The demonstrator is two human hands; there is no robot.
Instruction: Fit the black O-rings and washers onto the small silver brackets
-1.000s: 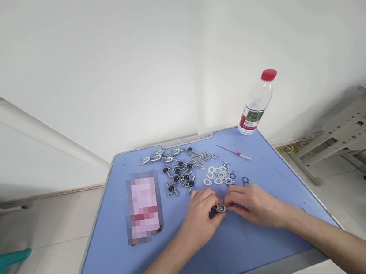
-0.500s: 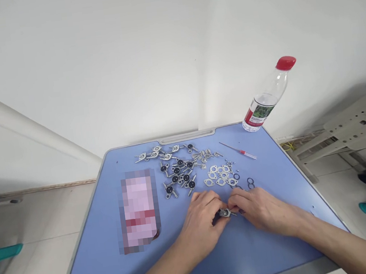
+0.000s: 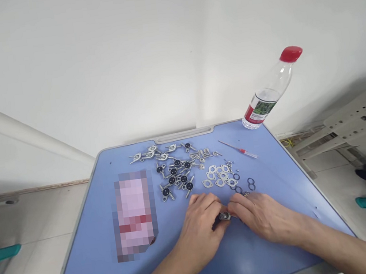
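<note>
White wall (image 3: 127, 64) behind, blue desk (image 3: 268, 262) up against it. Bottle (image 3: 263, 100) with red cap at the desk's far right corner, partly filled.

Left hand (image 3: 202, 225): thumb and index clamped on a metal fitting (image 3: 225, 216). Right hand (image 3: 264, 216): fingertips up against the fitting's right end; can't tell if they pinch it, contact is hidden.

Pink item (image 3: 132, 201) lies on the left of the desk, pixelated, can't say what it is. Screwdriver (image 3: 243, 152), clear handle with red band, lies far right, tip toward the wall.

Fitting sits between both hands, above the near-middle of the desk. Dull silver-grey, rounded open recess facing up, something inside it too small to read. Rest covered by fingers.

Similar fittings with black discs (image 3: 173, 171) in a loose cluster beyond the left hand; open-faced fittings (image 3: 162, 157) behind those. Then flat silver plates (image 3: 220, 177), two holes plus a big centre one, overlapping. Black rings (image 3: 251, 184) near the right hand. Tiny screws (image 3: 229, 166) scattered just beyond the plates.
</note>
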